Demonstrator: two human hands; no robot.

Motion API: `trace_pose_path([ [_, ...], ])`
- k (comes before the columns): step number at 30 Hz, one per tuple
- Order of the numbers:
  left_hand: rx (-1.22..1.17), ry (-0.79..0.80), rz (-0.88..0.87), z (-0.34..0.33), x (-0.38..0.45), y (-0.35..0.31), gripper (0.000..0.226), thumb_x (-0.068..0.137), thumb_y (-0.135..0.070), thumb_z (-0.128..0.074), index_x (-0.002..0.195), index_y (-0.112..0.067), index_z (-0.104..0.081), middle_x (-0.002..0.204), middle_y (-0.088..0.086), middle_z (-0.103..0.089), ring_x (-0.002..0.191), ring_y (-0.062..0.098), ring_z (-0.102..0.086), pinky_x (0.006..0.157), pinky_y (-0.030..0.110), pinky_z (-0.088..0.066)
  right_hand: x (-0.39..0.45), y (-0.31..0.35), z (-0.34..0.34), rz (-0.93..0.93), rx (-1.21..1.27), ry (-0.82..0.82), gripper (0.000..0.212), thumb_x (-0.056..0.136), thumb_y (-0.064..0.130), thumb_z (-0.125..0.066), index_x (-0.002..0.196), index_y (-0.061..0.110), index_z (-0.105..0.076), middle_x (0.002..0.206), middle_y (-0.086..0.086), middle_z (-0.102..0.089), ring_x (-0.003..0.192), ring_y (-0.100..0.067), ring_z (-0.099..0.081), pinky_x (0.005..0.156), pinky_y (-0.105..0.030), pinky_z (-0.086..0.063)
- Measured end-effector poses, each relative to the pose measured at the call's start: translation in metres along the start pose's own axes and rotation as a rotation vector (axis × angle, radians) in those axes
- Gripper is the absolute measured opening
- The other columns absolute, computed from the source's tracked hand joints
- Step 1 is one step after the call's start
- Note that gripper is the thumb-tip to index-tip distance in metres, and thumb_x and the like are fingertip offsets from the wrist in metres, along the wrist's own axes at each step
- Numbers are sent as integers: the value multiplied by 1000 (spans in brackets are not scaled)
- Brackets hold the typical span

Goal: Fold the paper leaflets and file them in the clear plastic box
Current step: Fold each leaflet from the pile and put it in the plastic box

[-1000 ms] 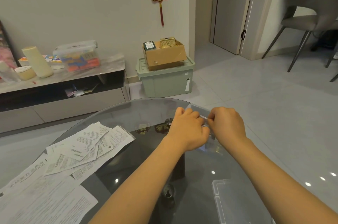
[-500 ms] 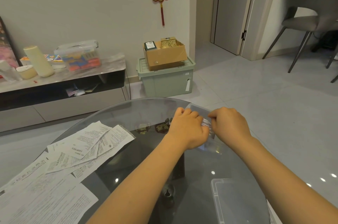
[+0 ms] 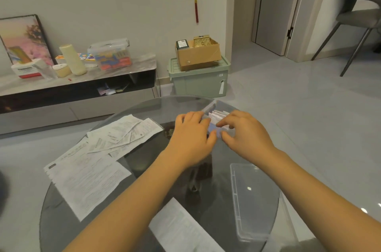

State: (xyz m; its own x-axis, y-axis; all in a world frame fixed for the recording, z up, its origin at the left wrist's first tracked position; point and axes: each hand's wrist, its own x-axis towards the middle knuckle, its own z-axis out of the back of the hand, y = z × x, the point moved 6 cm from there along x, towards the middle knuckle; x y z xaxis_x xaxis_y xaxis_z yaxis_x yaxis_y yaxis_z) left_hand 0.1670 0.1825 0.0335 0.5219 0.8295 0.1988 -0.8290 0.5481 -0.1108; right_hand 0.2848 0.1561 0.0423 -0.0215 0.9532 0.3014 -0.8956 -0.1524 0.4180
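Several unfolded leaflets – box lid nearby.

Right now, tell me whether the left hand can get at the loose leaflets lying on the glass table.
Probably yes. The left hand is at the clear box, and the leaflets lie just beside it with only bare glass between.

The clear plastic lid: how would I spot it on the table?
Find the round glass table. On its right side, under the right forearm, the clear plastic lid lies flat. Unlike the printed paper leaflets on the left, it is see-through and rimmed.
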Motion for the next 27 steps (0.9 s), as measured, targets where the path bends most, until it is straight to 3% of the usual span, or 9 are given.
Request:
trace_pose_path([
  [6, 4, 202, 171, -7, -90, 15, 51, 99, -48, -26, 141, -23, -38, 143, -1, -41, 132, 18, -35, 112, 38, -14, -41, 29, -28, 156, 19, 321, 26, 87, 30, -61, 113, 29, -64, 106, 10, -54, 102, -9, -53, 82, -23, -42],
  [9, 22, 322, 199, -21, -129, 16, 50, 98, -51, -28, 137, -23, -43, 136, -1, -45, 125, 18, -40, 108, 36, -18, -63, 40, -48, 240, 7, 467, 23, 86, 34, -63, 110, 31, -64, 108, 10, -54, 99, -9, -53, 86, -28, -46],
  [15, 44, 402, 229, -28, -173, 15, 43, 97, -48, -31, 125, -23, -51, 118, -3, -49, 107, 17, -47, 100, 33, -33, -101, 49, -77, 382, -15, 631, 28, 85, 41, -63, 113, 37, -65, 112, 12, -54, 105, -7, -47, 92, -30, -44],
  [21, 23, 384, 161, -32, -187, 13, 46, 97, -49, -31, 135, -25, -42, 136, -7, -42, 119, 13, -40, 104, 32, -30, -111, 48, -83, 441, -83, 684, 47, 81, 59, -58, 125, 46, -54, 139, 16, -33, 126, -7, -22, 107, -27, -22],
  [24, 8, 406, 143, -40, -185, 19, 55, 97, -50, -30, 146, -24, -26, 153, -5, -23, 138, 15, -22, 113, 34, -17, -112, 48, -85, 450, -156, 635, 54, 79, 66, -51, 130, 49, -46, 145, 16, -24, 131, -10, -15, 108, -30, -17],
  [27, -25, 415, 139, -46, -180, 28, 61, 98, -51, -31, 150, -25, -13, 159, -6, -5, 144, 13, -8, 116, 34, -5, -111, 49, -85, 417, -208, 553, 56, 84, 66, -43, 136, 45, -41, 148, 12, -22, 133, -13, -16, 108, -32, -17],
])
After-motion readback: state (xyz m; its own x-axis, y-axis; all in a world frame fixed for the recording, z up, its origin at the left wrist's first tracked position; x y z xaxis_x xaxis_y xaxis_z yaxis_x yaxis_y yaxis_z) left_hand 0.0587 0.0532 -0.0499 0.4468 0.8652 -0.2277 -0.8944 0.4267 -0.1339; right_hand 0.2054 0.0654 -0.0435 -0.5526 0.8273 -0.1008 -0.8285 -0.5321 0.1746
